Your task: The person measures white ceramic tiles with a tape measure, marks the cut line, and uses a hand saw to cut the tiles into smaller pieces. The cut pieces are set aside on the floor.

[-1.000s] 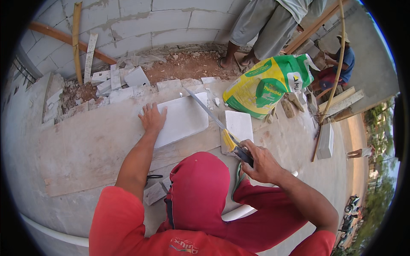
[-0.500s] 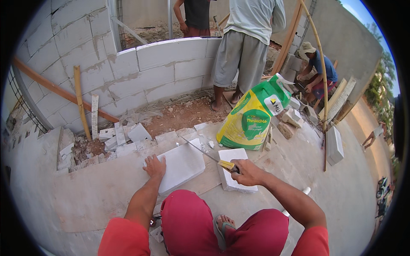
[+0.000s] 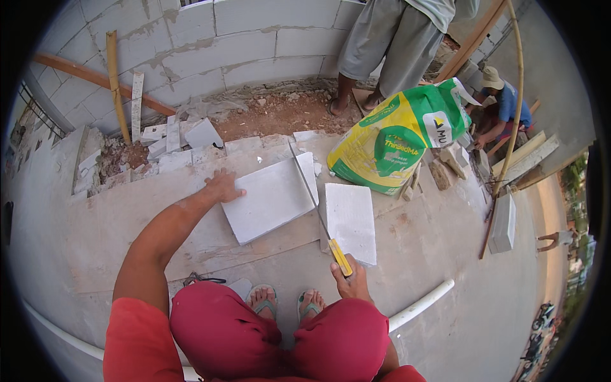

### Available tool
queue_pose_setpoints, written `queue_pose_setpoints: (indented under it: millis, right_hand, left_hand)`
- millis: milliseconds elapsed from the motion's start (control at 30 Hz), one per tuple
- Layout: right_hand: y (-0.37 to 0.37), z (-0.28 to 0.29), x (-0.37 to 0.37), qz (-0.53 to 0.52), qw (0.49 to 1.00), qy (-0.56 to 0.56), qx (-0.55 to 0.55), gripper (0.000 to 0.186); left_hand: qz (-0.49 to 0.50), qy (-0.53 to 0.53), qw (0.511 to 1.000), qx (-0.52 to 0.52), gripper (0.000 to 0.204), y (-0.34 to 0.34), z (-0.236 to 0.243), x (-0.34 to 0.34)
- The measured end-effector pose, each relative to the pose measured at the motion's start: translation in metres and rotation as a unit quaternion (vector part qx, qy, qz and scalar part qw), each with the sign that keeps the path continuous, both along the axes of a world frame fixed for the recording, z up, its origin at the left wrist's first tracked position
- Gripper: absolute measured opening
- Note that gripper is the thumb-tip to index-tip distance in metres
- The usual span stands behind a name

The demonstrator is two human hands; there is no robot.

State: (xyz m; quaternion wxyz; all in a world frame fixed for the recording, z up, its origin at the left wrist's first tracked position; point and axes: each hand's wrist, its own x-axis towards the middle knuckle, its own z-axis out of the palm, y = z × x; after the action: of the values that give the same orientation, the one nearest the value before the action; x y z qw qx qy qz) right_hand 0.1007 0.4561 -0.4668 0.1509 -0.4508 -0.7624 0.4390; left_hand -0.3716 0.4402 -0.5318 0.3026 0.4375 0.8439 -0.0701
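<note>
- Our right grip [image 3: 350,278] is clamped on the handle of a saw [image 3: 317,207], yellow on top.
- From that grip the blade runs forward and slightly left, crossing the right end of a white block [image 3: 270,197]; we can't tell whether the teeth touch it.
- Our left grip [image 3: 223,186] is spread apart, thumb on that block's left edge. So the block sits between our two grips, ahead and left of the right one.
- Just ahead of the right grip we have a second white block [image 3: 350,223], lying beside the blade.
- Under the first block, reaching out left past our left grip: a flat board [image 3: 146,210].
- Right of the right grip: a white pipe [image 3: 423,304] on the floor [image 3: 439,254].
- Farther ahead of the right grip: a green-and-yellow bag [image 3: 382,143], then a person in grey shorts [image 3: 388,51].
- Ahead and left of our left grip: broken block pieces [image 3: 172,139], then a block wall [image 3: 242,54].
</note>
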Motion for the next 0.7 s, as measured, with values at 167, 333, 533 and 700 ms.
queue_pose_setpoints:
  millis: [167, 333, 533, 700]
  right_hand:
    - [0.006, 0.002, 0.003, 0.003, 0.997, 0.072, 0.003, 0.039]
    - [0.005, -0.007, -0.012, 0.028, 0.991, 0.128, -0.022, 0.053]
    - [0.01, -0.042, -0.011, 0.095, 0.983, 0.151, -0.043, 0.062]
    - [0.014, -0.051, -0.017, 0.115, 0.981, 0.144, -0.065, 0.062]
  left_hand:
    - [-0.217, 0.072, 0.969, -0.093, 0.075, 0.057, 0.035, -0.076]
    - [0.025, 0.081, 0.996, -0.04, 0.065, 0.07, 0.012, -0.054]
    - [0.218, 0.177, 0.932, 0.229, 0.06, 0.043, -0.067, 0.048]
    - [0.248, 0.144, 0.93, 0.231, 0.057, 0.043, -0.052, 0.06]
